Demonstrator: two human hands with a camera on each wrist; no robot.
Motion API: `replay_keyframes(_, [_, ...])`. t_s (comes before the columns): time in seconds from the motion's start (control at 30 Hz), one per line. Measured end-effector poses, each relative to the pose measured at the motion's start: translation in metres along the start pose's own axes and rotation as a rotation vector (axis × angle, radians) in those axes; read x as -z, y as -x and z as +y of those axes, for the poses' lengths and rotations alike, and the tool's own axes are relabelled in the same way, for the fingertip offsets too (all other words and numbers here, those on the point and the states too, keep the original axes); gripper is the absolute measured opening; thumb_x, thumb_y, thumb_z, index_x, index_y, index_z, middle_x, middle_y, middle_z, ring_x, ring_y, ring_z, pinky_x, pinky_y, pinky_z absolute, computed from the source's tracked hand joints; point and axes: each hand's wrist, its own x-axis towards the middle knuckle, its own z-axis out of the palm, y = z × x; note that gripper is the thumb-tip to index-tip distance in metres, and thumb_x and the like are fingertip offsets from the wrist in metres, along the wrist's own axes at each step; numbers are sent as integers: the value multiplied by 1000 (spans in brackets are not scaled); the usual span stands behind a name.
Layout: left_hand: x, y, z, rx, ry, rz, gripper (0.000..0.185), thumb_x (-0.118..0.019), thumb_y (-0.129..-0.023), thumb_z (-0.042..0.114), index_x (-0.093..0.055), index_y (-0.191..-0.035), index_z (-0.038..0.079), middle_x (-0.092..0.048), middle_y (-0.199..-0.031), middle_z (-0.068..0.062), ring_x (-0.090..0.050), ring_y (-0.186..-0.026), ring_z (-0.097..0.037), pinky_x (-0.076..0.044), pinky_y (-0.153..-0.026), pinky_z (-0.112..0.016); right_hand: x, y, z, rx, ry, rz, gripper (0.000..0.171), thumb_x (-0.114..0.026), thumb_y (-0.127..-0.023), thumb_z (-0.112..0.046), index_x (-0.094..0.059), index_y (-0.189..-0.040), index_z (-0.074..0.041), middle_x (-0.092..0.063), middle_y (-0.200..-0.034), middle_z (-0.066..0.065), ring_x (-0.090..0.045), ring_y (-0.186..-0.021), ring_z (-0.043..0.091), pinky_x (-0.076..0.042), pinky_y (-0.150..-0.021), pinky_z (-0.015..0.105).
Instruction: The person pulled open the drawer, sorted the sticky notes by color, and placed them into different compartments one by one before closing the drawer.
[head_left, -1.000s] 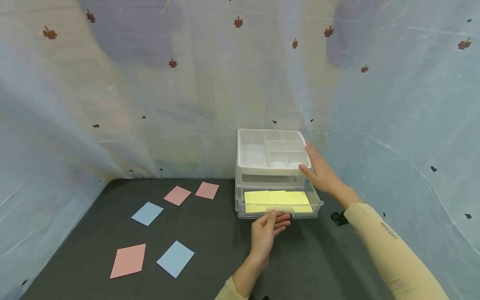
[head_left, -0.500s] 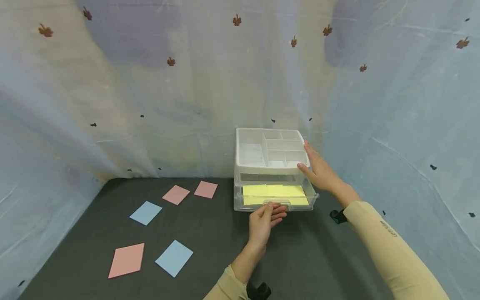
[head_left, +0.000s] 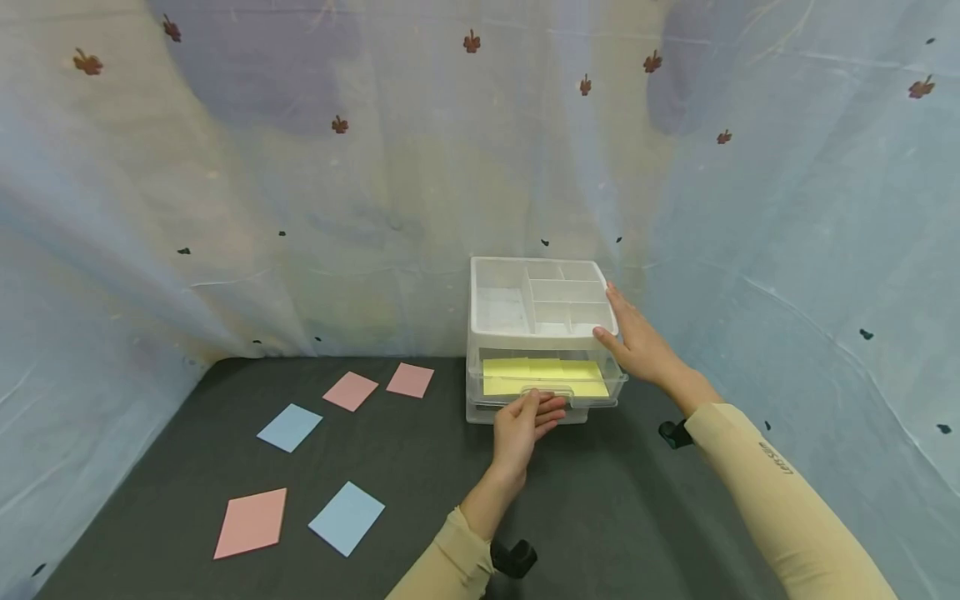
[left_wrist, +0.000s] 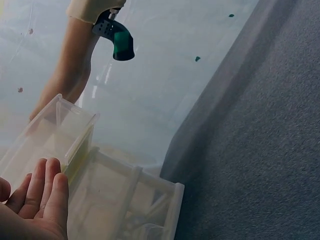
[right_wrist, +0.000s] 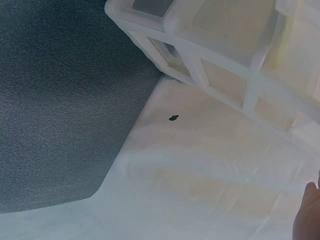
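Two hands were on the clear plastic organizer (head_left: 542,333) when I checked the feeds, and it stood at the far edge of the dark mat (head_left: 420,492), against the draped cloth backdrop (head_left: 315,183). My left hand (head_left: 525,425) lay at the front of the drawer (head_left: 546,385), straight fingers pressed flat against its handle lip, nothing curled round it; the left wrist view showed the same flat palm (left_wrist: 37,200) against the clear wall. My right hand (head_left: 637,337) rested at about 3 o'clock of the organizer, fingers extended along the side of the top tray (head_left: 540,300) and thumb at its front corner, bracing and not gripping. Only a sliver of that hand reached the right wrist view, which told me nothing more. The drawer sat nearly home but stood a little proud of the frame, with yellow sheets (head_left: 543,377) inside. From the left hand the drawer lay at 12 o'clock, straight ahead; its long axis ran from 9 to 3, its slide from 6 to 12. The left hand was the nearer to the handle. Pink cards (head_left: 251,522) and blue cards (head_left: 347,517) lay scattered at about 9 o'clock of the organizer, well apart from both hands.
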Motion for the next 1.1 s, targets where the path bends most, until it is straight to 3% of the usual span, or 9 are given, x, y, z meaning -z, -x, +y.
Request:
replay_keyframes(0.43, [0, -20, -1, 22, -1, 16, 41, -53, -111, 31, -72, -121, -3, -76, -115, -19, -75, -104, -31, -58, -96, -44, -1, 0, 0, -20, 12, -7, 82, -47, -111, -45, 1, -168, -10, 0, -175, 13, -9, -158, 42, -14, -123, 65])
replay_keyframes(1.1, [4, -51, 1, 62, 9, 17, 41, -49, -113, 26, -68, -125, -7, -75, -116, -20, -75, -104, -30, -55, -99, -48, -4, -1, 3, 36, -31, 42, 80, -49, -110, -40, -4, -167, -5, -5, -174, 17, -11, -158, 43, -16, -123, 65])
